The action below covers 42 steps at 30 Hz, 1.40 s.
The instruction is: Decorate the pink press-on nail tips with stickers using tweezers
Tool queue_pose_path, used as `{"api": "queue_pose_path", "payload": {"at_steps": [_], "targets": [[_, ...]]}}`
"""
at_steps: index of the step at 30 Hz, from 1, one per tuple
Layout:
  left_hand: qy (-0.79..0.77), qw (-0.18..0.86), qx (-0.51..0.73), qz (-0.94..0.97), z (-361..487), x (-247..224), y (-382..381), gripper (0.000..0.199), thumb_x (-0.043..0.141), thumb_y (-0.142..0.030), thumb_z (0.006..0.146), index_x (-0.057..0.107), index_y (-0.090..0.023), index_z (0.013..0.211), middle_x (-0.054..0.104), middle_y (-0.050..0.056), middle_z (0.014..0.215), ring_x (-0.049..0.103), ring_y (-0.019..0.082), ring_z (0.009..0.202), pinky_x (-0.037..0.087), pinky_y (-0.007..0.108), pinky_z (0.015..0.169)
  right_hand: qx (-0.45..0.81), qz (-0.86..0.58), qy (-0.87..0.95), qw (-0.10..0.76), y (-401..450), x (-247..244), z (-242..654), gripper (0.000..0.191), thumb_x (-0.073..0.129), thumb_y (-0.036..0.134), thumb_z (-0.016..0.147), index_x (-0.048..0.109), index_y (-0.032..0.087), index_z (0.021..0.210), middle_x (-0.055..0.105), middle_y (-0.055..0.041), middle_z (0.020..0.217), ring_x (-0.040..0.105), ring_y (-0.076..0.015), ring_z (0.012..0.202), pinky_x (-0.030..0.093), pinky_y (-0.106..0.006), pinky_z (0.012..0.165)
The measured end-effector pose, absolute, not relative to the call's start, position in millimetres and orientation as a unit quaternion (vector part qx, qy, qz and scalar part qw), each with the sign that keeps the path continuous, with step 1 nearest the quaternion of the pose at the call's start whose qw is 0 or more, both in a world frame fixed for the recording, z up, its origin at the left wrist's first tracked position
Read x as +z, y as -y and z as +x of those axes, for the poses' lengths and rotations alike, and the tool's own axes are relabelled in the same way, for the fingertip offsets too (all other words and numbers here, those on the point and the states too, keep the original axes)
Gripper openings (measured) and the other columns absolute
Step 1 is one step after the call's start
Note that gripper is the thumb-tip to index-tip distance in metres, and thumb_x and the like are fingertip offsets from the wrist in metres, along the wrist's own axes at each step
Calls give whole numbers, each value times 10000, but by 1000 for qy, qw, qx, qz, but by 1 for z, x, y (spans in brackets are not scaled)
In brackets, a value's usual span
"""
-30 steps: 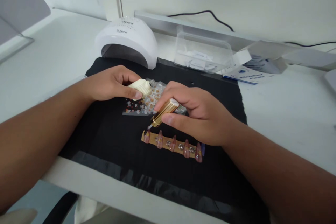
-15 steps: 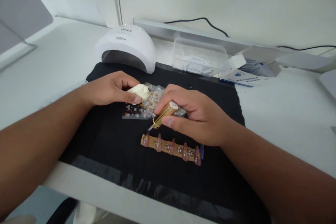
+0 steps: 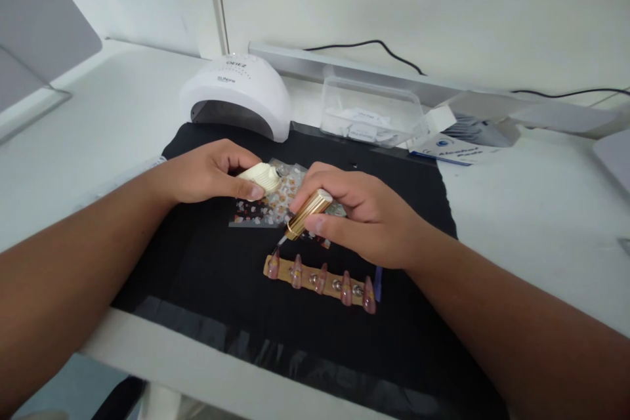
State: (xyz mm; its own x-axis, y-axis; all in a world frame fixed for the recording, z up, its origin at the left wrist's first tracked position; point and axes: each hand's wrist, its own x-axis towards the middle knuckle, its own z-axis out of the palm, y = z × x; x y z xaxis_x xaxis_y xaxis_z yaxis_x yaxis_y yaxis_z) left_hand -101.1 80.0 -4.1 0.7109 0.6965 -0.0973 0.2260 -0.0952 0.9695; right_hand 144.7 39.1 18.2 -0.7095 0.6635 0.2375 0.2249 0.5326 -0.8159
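My left hand (image 3: 216, 172) holds a cream ribbed bottle (image 3: 263, 176), tilted, over a clear sticker sheet (image 3: 283, 193). Between the fingers of my right hand (image 3: 364, 213) is a gold ribbed brush cap (image 3: 309, 213), its brush slanting down to the left. The brush tip is at the upper end of the leftmost nail tip (image 3: 273, 267); whether it touches is too small to tell. Several pinkish, pointed nail tips stand in a row across a wooden strip (image 3: 308, 277) with small silver pieces on it.
A white nail lamp (image 3: 241, 88) stands at the back left of the black mat (image 3: 207, 289). Behind the mat are a clear plastic box (image 3: 371, 108) with packets and an opened alcohol pad box (image 3: 457, 144). A purple item (image 3: 378, 283) lies by the strip's right end.
The view has shifted slightly. Both hands keep their grips, and the brush tip is a little higher against the leftmost nail tip than before.
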Motion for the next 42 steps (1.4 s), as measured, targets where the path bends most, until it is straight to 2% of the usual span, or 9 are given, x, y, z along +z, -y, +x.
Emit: {"api": "queue_pose_path", "payload": {"at_steps": [4, 8, 11, 14, 28, 37, 42], "targets": [[-327, 589, 194, 713, -101, -4, -79, 122, 711, -254, 757, 691, -134, 758, 623, -20, 655, 531, 86, 589, 420, 162, 547, 459, -285, 782, 310, -40, 16, 146, 93, 615, 203, 845, 675, 144, 886, 622, -29, 812, 601, -139, 697, 466, -267, 647], [-325, 587, 196, 716, -99, -2, -76, 154, 709, -282, 763, 686, -129, 768, 601, -17, 657, 509, 92, 597, 406, 171, 548, 530, -267, 672, 443, -45, 10, 149, 54, 650, 216, 829, 680, 175, 845, 638, -3, 761, 586, -115, 648, 463, -237, 597], [-314, 586, 196, 721, -98, -1, -74, 190, 709, -312, 773, 677, -126, 753, 566, -17, 652, 481, 95, 599, 383, 175, 534, 503, -280, 602, 553, -50, 8, 151, 56, 659, 247, 808, 683, 196, 810, 639, 5, 732, 576, -109, 629, 475, -234, 596], [-296, 593, 192, 724, -97, 0, -71, 220, 708, -341, 788, 669, -126, 756, 565, -9, 661, 484, 103, 610, 380, 180, 529, 475, -309, 563, 601, -53, 10, 152, 64, 671, 273, 783, 681, 212, 800, 658, 7, 726, 584, -116, 631, 494, -241, 605], [-258, 591, 190, 740, -92, 1, -67, 224, 690, -343, 818, 659, -146, 717, 585, -12, 633, 530, 105, 578, 396, 182, 523, 523, -299, 568, 561, -50, 4, 149, 70, 699, 251, 802, 702, 200, 852, 663, 25, 732, 598, -91, 653, 482, -201, 613], [-268, 548, 174, 773, -91, 2, -63, 274, 675, -348, 829, 587, -140, 673, 430, -38, 599, 365, 85, 556, 277, 200, 497, 390, -379, 742, 391, -36, 17, 143, 147, 648, 303, 854, 687, 178, 922, 655, -32, 846, 613, -163, 790, 472, -265, 672], [-271, 560, 177, 763, -92, 5, -63, 227, 684, -311, 814, 604, -144, 681, 461, -39, 593, 389, 80, 548, 292, 190, 491, 431, -368, 695, 444, -38, 15, 140, 114, 654, 292, 844, 680, 200, 906, 650, 0, 753, 588, -139, 672, 481, -273, 649]]}}
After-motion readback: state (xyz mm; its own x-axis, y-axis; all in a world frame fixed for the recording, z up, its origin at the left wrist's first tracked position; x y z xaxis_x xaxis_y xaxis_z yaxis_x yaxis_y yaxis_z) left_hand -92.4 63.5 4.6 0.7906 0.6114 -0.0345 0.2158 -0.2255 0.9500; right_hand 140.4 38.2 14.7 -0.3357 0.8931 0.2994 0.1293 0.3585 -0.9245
